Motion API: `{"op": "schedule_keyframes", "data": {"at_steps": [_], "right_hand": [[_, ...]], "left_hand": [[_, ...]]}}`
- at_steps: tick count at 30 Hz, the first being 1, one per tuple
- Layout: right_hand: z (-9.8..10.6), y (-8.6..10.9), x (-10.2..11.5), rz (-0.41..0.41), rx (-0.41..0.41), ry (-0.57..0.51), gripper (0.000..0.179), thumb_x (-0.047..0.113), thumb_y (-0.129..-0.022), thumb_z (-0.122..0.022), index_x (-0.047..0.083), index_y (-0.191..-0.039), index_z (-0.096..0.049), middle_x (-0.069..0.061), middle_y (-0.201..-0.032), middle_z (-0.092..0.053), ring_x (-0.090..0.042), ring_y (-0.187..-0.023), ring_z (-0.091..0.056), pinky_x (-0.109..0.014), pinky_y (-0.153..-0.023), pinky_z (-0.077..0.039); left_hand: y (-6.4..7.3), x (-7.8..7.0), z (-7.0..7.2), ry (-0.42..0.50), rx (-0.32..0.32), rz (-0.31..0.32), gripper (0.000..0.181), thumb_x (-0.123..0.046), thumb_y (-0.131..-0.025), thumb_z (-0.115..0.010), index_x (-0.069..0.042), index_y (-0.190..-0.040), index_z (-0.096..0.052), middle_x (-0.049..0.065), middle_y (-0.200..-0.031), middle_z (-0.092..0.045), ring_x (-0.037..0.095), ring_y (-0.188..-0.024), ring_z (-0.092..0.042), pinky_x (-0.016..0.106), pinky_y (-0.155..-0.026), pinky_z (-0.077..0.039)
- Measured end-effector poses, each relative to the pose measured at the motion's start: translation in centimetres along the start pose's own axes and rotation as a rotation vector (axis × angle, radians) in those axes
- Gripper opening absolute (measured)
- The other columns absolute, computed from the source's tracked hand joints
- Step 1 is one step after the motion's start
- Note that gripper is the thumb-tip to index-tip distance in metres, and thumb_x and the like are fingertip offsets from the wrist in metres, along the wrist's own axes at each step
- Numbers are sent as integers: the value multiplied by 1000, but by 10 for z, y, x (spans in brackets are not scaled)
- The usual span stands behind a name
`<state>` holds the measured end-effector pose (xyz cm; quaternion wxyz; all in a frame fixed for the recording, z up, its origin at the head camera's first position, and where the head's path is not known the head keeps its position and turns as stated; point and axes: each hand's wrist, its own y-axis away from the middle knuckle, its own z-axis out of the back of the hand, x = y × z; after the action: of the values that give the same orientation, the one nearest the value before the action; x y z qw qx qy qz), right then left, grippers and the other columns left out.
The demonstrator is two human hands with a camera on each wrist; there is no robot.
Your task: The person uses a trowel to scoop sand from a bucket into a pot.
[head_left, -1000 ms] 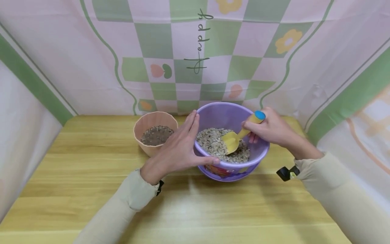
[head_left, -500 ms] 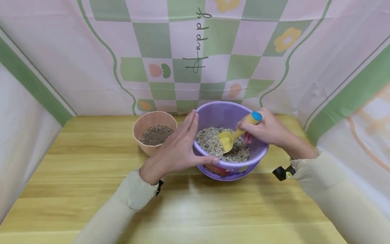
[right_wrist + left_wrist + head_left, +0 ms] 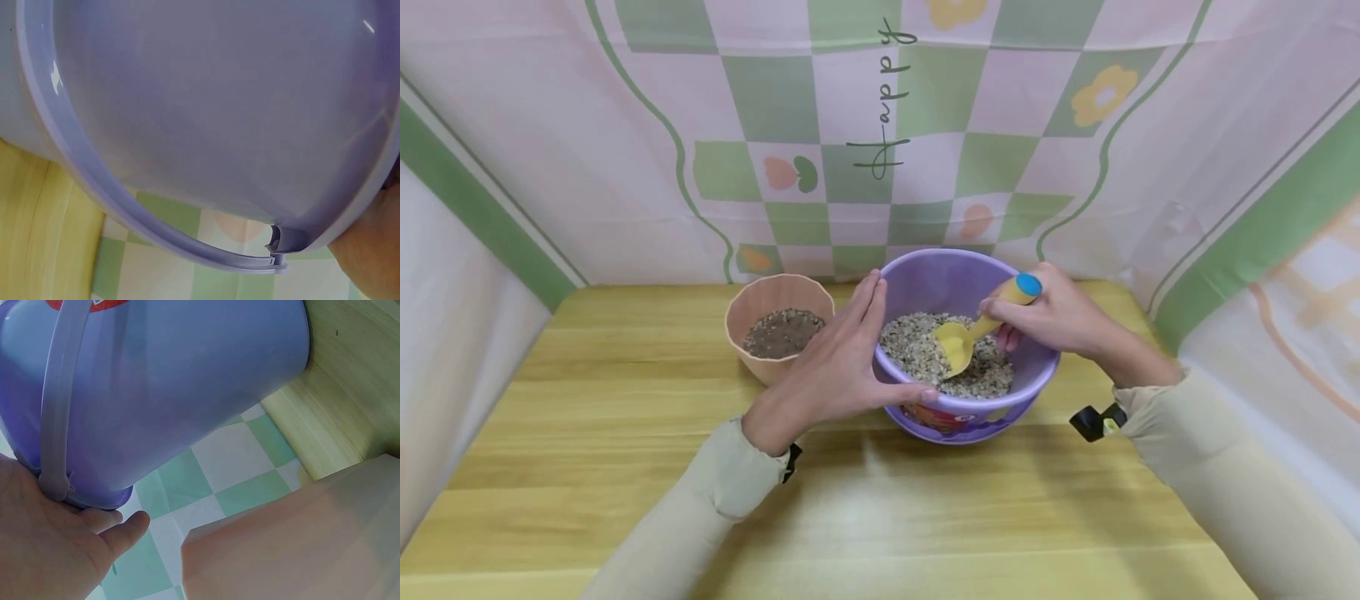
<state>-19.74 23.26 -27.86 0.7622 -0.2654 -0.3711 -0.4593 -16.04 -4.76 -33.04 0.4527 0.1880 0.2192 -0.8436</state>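
In the head view, my right hand (image 3: 1060, 312) grips the handle of a yellow toy shovel (image 3: 956, 343) with a blue end cap. Its blade is partly sunk in pale gravel (image 3: 913, 343) inside a purple bucket (image 3: 943, 279). My left hand (image 3: 831, 362) rests on the bucket's left side, fingers straight, thumb along the front rim. The left wrist view has this hand (image 3: 44, 537) touching the rim near the bucket's hanging handle (image 3: 57, 419). Left of the bucket stands a peach pot (image 3: 771, 296) with brown, grainy material in it. The right wrist view catches the bucket wall (image 3: 206, 106); the shovel is hidden there.
Bucket and pot stand close together near the back of a wooden table (image 3: 865, 517). A checked cloth (image 3: 857, 100) hangs right behind them, with more cloth at both sides. Dark wrist mounts (image 3: 1093, 423) stick out from the sleeves.
The right hand has moved a little left, taking the shovel blade left through the gravel. The left hand keeps its place on the bucket. In the last half second hardly anything moves.
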Motion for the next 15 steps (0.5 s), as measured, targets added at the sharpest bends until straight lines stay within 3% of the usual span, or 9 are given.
{"op": "schedule_keyframes", "data": {"at_steps": [10, 15], "right_hand": [[0, 1, 0, 16, 5, -5, 18, 6, -95, -64, -8, -89, -75, -13, -66, -70, -23, -52, -67, -37, -52, -58], [1, 1, -1, 21, 9, -19, 19, 5, -95, -64, -8, -88, -74, -13, -65, -70, -29, -53, -67, -40, -52, -58]], "left_hand": [[0, 0, 1, -2, 7, 1, 135, -94, -68, -49, -12, -159, 5, -1, -164, 18, 27, -151, -10, 52, -114, -28], [0, 0, 1, -1, 3, -4, 134, -94, -68, -49, -12, -159, 6, -1, -164, 18, 27, -151, -11, 52, -114, -29]]}}
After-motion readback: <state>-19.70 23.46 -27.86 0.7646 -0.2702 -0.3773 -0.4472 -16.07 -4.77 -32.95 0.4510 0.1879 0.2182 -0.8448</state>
